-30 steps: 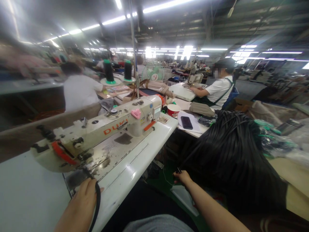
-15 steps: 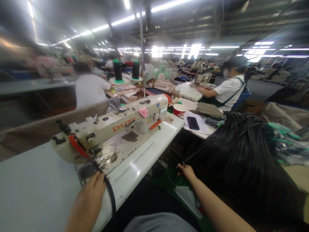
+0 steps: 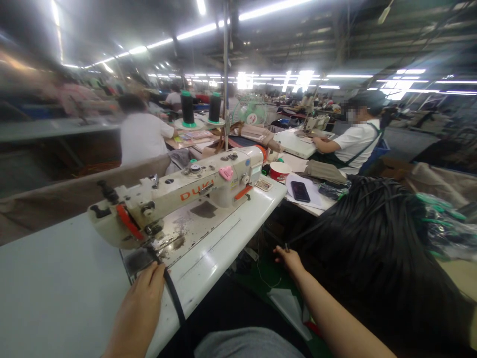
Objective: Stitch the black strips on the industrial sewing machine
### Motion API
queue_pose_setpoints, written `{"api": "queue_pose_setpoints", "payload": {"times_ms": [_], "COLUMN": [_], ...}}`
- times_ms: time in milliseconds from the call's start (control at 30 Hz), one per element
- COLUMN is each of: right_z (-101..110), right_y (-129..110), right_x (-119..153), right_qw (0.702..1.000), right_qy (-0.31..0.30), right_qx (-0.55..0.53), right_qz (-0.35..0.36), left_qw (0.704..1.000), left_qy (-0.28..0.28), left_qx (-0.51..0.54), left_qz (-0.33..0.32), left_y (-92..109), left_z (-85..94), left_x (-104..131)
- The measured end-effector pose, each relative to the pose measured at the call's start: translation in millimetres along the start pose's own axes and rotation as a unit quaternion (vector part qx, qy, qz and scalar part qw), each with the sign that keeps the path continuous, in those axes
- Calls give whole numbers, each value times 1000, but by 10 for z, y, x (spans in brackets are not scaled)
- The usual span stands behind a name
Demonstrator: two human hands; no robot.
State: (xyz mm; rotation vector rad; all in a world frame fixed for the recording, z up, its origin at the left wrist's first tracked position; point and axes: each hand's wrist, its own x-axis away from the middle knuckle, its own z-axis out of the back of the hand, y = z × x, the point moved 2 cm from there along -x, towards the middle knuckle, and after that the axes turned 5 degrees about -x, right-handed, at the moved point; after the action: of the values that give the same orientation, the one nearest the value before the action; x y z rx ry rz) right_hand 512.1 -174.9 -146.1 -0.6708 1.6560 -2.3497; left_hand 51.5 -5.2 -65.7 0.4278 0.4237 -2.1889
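A black strap (image 3: 174, 293) runs from under the presser foot of the sewing machine (image 3: 208, 184) over the front edge of the table. My left hand (image 3: 139, 301) lies by the needle area, its fingers pressed together on this strap. Off the table's edge, my right hand (image 3: 289, 259) is closed in a pinch on a dark strap end that pokes out above the fingers. Beside it hangs a large heap of black straps (image 3: 365, 228). The needle itself is too small to make out.
Two black thread cones (image 3: 188, 110) stand behind the machine. A phone (image 3: 300, 191) lies on white paper near a red-and-white tape roll (image 3: 279, 170). Plastic-wrapped bundles (image 3: 443, 219) sit at right. A co-worker (image 3: 359, 136) sits at another machine; another person (image 3: 141, 132) is behind.
The view has shifted slightly, so the machine and table appear a little further right. Both hands keep nearly the same places, the left still on the strap.
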Motion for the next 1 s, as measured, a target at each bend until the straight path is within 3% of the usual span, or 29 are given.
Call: {"api": "queue_pose_setpoints", "payload": {"times_ms": [100, 300, 467, 533, 667, 833, 1000], "right_z": [-119, 31, -221, -278, -268, -339, -420], "right_y": [95, -120, -144, -191, -451, -805, -995], "right_x": [129, -104, 101, 163, 171, 330, 531], "right_qw": [999, 996, 997, 996, 994, 990, 985], "right_qy": [-37, 45, -40, -37, 7, -19, -4], "right_qx": [-23, -72, -69, -79, -105, -110, -106], "right_qz": [-22, -3, -6, 0, 34, 83, 139], "left_qw": [1000, 1000, 1000, 1000, 1000, 1000, 997], "left_qy": [2, 15, 2, 3, 7, 9, -43], "left_qx": [19, 5, -5, -8, -18, -8, 25], "left_qz": [-6, -12, 1, 3, 2, 23, 57], "left_y": [-16, -47, 13, 43, 65, 117, 197], "left_z": [-28, -59, 24, 72, 99, 134, 304], "left_x": [-2, -5, -11, -21, -46, -83, -191]}}
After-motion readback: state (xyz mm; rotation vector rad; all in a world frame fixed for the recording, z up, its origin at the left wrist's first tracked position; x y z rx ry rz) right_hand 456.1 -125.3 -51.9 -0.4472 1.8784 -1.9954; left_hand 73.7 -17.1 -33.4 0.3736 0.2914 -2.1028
